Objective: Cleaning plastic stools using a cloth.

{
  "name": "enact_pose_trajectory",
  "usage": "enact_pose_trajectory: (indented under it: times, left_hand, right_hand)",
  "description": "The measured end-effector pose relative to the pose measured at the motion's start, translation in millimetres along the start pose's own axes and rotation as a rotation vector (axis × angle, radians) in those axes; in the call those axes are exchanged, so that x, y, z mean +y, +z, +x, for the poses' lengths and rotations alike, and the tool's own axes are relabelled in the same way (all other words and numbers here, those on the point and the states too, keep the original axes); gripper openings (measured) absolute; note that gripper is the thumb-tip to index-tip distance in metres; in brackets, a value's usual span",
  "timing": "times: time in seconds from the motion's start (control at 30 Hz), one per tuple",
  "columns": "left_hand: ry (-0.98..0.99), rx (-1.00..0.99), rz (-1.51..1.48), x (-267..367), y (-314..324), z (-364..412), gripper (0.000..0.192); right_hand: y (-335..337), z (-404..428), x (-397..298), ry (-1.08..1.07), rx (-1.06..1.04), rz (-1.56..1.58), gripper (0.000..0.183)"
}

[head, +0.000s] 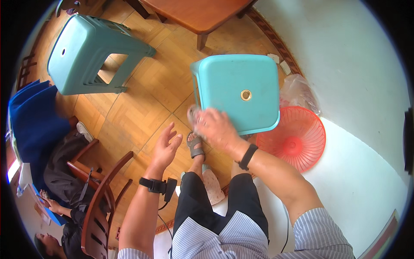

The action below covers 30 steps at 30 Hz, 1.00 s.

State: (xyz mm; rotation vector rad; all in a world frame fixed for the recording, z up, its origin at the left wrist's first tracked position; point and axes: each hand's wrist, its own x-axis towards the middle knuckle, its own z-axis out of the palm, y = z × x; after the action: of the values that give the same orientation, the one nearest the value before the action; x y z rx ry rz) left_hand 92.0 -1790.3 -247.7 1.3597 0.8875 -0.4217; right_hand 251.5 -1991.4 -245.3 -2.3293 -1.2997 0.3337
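Observation:
A turquoise plastic stool (pixel 239 77) stands in front of me, its square seat up, with a round hole in it. At the seat's near left corner is my right hand (pixel 215 128), blurred, closed around a crumpled greyish-pink cloth (pixel 194 116). My left hand (pixel 166 147) is held out over the floor to the left of the stool, fingers apart, with nothing in it. Black straps circle both wrists, and the left one carries a small black device (pixel 169 189).
A red plastic basket (pixel 292 139) and a clear plastic bag (pixel 299 92) lie right of the stool. Another turquoise stool (pixel 74 55) is at upper left, a wooden table (pixel 197 13) at the top. A person sits on a wooden chair (pixel 103 194) at lower left.

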Motion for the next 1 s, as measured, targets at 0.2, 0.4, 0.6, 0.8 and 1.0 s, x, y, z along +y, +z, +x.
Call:
enact_pose_trajectory:
  times: [0.2,0.4,0.6,0.8,1.0]
  left_hand:
    - [-0.015,0.026,0.003,-11,-16,-5,0.071]
    - [-0.018,0.012,0.041,-7,-5,0,0.069]
    - [-0.042,-0.011,0.100,22,8,12,0.066]
    - [-0.084,0.007,0.038,44,11,16,0.070]
    - [-0.057,-0.001,0.149,51,26,29,0.075]
  right_hand:
    - [-62,36,38,0.077,0.040,0.296,0.030]
    - [-51,63,126,0.297,0.340,0.005,0.042]
    - [-1,-15,23,-0.168,-0.010,0.363,0.034]
    - [-73,-64,27,0.181,-0.142,0.495,0.035]
    - [-128,-22,139,0.516,0.427,0.328,0.040]
